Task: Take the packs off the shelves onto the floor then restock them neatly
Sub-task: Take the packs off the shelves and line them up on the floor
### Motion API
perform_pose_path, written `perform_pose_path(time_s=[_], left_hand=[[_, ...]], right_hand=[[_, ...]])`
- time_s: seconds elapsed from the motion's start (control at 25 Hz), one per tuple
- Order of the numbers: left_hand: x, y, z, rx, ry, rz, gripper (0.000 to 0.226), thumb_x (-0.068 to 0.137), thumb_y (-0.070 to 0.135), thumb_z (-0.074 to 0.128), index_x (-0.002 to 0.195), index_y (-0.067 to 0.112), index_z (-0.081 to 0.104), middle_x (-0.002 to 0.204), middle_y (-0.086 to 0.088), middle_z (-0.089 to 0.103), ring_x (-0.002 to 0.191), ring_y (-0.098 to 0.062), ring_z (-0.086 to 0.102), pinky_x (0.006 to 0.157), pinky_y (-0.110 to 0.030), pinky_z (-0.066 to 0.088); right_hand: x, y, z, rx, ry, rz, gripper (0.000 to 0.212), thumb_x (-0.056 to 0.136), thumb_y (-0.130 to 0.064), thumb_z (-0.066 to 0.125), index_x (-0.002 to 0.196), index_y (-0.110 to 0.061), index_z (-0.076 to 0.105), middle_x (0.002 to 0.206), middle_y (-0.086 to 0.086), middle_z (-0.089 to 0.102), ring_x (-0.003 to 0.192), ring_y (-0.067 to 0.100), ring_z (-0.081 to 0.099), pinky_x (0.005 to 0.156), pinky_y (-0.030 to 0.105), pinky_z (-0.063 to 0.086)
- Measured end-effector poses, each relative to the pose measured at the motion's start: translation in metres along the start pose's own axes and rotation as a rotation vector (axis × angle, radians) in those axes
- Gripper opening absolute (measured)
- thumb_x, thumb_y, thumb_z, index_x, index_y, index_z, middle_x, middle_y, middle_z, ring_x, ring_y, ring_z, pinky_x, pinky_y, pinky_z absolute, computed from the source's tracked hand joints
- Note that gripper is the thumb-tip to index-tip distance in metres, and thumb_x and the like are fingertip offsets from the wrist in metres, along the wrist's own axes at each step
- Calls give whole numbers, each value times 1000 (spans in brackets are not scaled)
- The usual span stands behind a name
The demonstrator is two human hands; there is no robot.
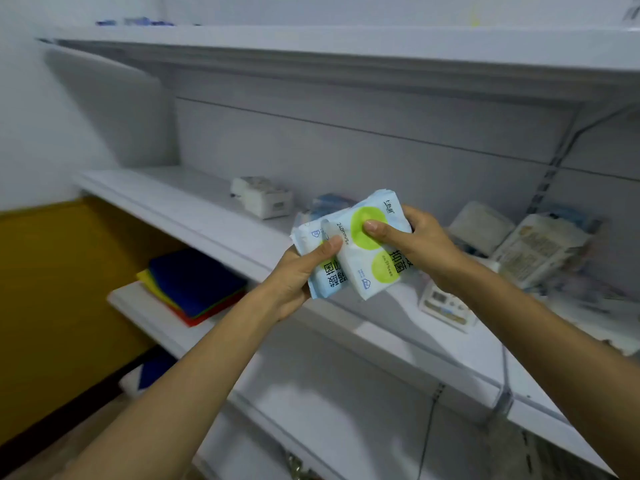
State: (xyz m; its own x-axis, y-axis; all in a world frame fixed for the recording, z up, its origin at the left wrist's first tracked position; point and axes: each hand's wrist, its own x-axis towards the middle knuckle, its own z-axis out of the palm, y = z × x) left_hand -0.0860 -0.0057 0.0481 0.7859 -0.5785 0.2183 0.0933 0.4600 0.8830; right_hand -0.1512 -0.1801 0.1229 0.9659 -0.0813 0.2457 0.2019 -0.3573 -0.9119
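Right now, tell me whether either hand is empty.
No: the left hand grips the lower pack, and the right hand pinches the green-dotted pack.

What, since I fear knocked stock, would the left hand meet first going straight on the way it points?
Probably the white plastic pack with green circles held by the right hand, which overlaps the pale blue pack in the left hand; depth beyond, toward the white shelf, is unclear.
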Motion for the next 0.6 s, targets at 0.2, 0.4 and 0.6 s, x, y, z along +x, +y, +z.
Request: perform_pose_path(time_s=[0.2, 0.4, 0.6], left_hand=[[-100, 12, -49, 95, 472, -30, 31, 82, 5, 67, 113, 11, 64, 105, -11, 72, 98, -29, 67, 78, -39, 59], [-178, 34, -94, 139, 648, -42, 31, 84, 9, 67, 113, 17, 62, 104, -7, 73, 93, -26, 68, 78, -39, 57], [-236, 55, -136, 194, 686, -58, 55, 69, 18, 75, 122, 14, 59, 112, -11, 71, 97, -30, 67, 85, -47, 54]], right_hand=[[-19, 26, 62, 130, 19, 95, 37, 80, -34, 74, 108, -14, 60, 91, -3, 72, 64, 6, 69, 50, 20, 52], [-26, 29, 111, 238, -46, 187, 30, 81, -36, 73, 102, -18, 61, 96, 0, 72, 69, 11, 69, 54, 23, 56], [-20, 13, 186, 243, -168, 166, 38, 82, -34, 73, 109, -10, 61, 93, 2, 72, 68, 12, 69, 52, 23, 54]])
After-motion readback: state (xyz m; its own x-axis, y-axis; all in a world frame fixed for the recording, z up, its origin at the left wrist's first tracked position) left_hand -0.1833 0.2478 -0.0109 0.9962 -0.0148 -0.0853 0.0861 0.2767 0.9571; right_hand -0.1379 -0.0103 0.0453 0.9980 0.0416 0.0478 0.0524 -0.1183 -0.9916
